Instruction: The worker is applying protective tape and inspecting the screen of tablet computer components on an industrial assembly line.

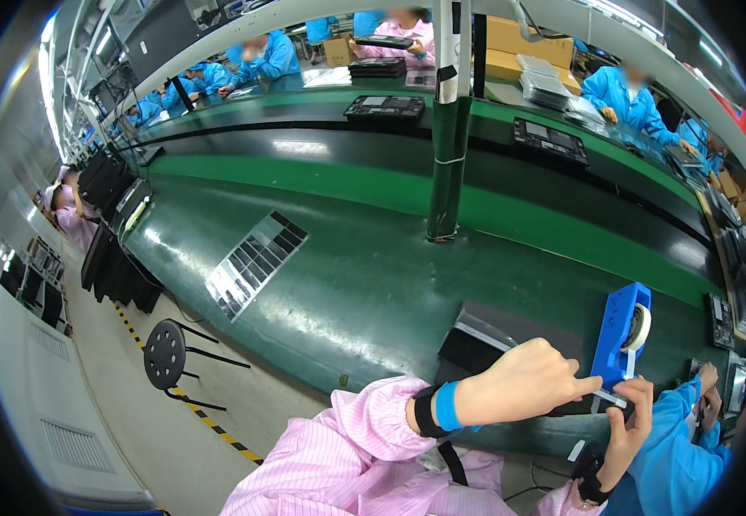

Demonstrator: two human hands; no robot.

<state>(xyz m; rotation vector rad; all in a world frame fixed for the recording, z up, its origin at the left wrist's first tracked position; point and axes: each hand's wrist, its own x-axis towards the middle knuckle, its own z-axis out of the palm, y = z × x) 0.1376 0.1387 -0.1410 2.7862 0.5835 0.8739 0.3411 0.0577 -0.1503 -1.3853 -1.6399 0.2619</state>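
My left hand, with a blue band and a black band at its wrist, reaches across to the right, its fingers curled and the index finger stretched to a short whitish strip of tape. At the strip's other end is my right hand, thumb and index finger bent around it, a black band on that wrist. Just beyond both hands stands a blue tape dispenser holding a white roll of tape. Left of the dispenser, a dark flat device lies on the green bench, partly hidden by my left hand.
A green post rises from the bench. Behind it runs a dark conveyor carrying open laptop bases. A sheet of dark labels lies at left. A co-worker's blue sleeve is close on my right; a black stool stands left.
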